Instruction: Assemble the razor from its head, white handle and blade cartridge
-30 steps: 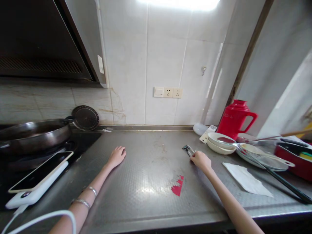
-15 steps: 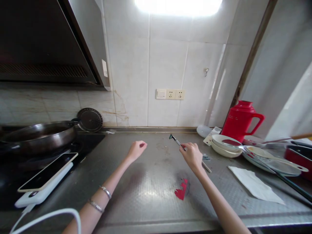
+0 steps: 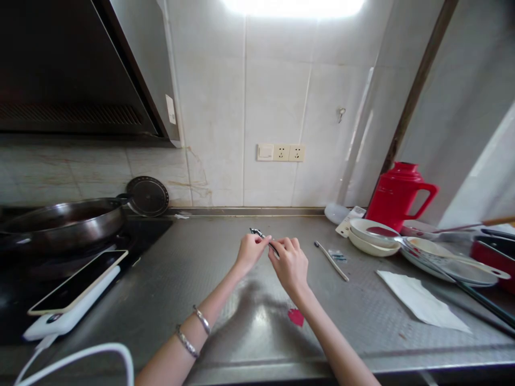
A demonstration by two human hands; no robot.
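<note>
A slim razor (image 3: 260,234) with a dark head and a black-and-silver handle is held over the middle of the steel counter (image 3: 193,300). My right hand (image 3: 290,264) is closed around its handle. My left hand (image 3: 250,252) pinches it close to the head, thumb and fingers together, hiding part of it. The two hands almost touch. To the right of them lie a thin pale stick with a dark tip (image 3: 332,261) and a small clear packet with dark pieces (image 3: 338,256). Below my right wrist, a torn red patch (image 3: 296,317) shows on the counter.
At left, a steel pan (image 3: 64,228) sits on the black cooktop beside a phone (image 3: 82,281) and a white power bank with a cable (image 3: 72,303). Stacked bowls (image 3: 372,244), a red thermos (image 3: 396,195), a white paper sheet (image 3: 420,300) and utensils line the right side.
My right hand has brought the razor left, and my left hand has moved right and taken hold near its head. The thin stick and packet now show fully.
</note>
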